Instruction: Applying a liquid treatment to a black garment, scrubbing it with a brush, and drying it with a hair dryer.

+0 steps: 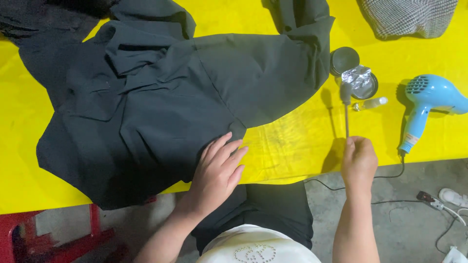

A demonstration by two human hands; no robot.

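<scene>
Our left hand (218,168) lies flat, fingers spread, on the dark garment (161,97) covering the yellow table (287,141). Our right hand (359,160) is clenched around a brush (346,104), its head near a foil-lined tin (361,83). A blue dryer (429,104) lies right.

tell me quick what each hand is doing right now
Left hand: open, flat on the dark garment.
Right hand: closed around the handle of a thin brush, held upright.
</scene>
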